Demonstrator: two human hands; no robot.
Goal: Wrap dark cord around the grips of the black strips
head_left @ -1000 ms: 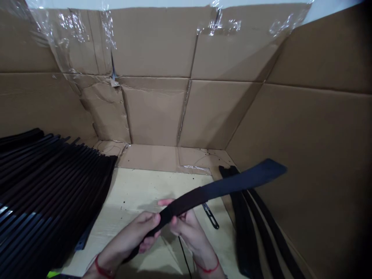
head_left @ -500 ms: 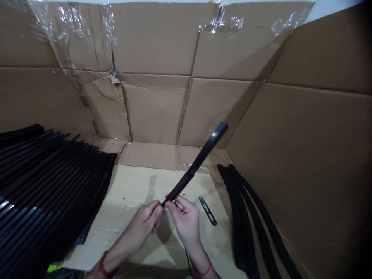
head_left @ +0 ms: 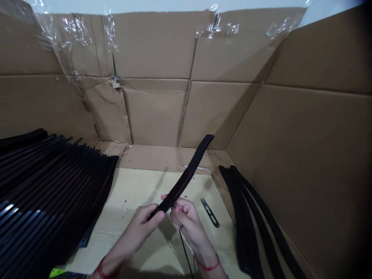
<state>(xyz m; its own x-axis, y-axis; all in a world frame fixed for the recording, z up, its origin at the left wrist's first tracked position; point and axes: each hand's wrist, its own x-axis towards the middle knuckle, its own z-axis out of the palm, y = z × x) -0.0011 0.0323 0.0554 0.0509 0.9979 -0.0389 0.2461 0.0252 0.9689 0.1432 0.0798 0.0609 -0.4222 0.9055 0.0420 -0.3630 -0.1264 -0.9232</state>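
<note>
Both my hands hold a long dark strap (head_left: 186, 176) over the pale tabletop (head_left: 136, 190). My left hand (head_left: 142, 224) pinches its near end between thumb and fingers. My right hand (head_left: 186, 219) is closed beside it, fingers curled at the same end of the strap. The strap rises up and away to the right, its far end free in the air. A thin black thread (head_left: 184, 248) runs down from under my right hand.
A big stack of black straps (head_left: 49, 190) fills the left side. A few more black straps (head_left: 250, 217) lie along the right. Small black thread snips (head_left: 210, 212) lie just right of my hands. Taped cardboard walls (head_left: 157, 104) enclose the table.
The strap swung from lying flat and pointing right to standing up edge-on, then tilted slightly lower. My hands stayed at its near end.
</note>
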